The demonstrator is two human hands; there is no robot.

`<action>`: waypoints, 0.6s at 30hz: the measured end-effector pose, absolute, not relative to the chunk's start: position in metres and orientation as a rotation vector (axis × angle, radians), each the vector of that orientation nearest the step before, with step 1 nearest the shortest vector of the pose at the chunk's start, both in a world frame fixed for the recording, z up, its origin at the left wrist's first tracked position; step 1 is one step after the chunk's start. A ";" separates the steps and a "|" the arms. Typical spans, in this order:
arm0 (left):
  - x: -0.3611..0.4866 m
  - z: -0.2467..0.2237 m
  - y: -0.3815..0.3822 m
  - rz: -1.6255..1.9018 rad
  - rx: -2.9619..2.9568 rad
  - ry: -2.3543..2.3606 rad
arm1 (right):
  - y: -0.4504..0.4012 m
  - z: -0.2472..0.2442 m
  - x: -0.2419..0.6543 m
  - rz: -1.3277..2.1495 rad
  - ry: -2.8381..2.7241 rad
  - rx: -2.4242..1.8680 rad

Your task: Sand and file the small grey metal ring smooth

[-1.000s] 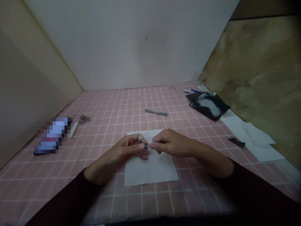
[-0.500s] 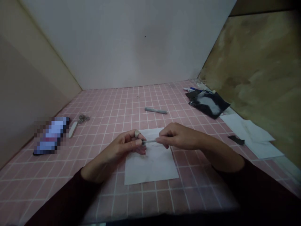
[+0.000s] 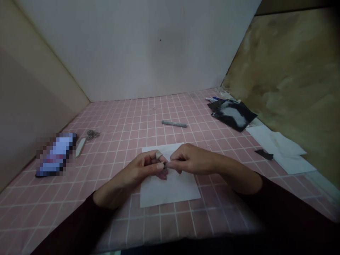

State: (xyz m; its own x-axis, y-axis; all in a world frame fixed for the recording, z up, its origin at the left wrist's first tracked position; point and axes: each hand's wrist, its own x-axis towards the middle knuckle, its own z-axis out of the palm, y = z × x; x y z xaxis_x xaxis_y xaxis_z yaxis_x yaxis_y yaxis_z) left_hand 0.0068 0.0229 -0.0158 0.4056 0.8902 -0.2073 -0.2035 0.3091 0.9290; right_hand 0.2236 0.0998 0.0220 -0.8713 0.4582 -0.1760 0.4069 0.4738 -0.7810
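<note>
Over a white paper sheet [image 3: 172,191], my left hand [image 3: 148,165] pinches a small grey ring-like piece [image 3: 165,164] between thumb and fingers. A light wrap circles one of its fingers. My right hand [image 3: 186,159] is closed close against the piece, its fingertips meeting those of my left hand. The thin stick it held is now hidden by the fingers. Beyond the sheet lies a grey rod [image 3: 174,124].
At the left are a phone [image 3: 57,154], a pale flat strip [image 3: 80,147] and several small grey rings [image 3: 92,134]. Black sandpaper [image 3: 233,115], a dark scrap [image 3: 264,154] and white papers [image 3: 284,148] lie at the right.
My right hand has moved left, up to my left hand, and the thin stick that showed between them is now covered. The whole view has shifted slightly.
</note>
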 end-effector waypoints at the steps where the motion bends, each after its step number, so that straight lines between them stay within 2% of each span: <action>1: 0.006 -0.016 0.023 0.870 0.988 0.871 | 0.101 0.022 0.225 1.373 -2.657 -0.769; 18: 0.007 -0.014 0.023 0.867 1.006 0.878 | 0.105 0.017 0.228 1.421 -2.643 -0.760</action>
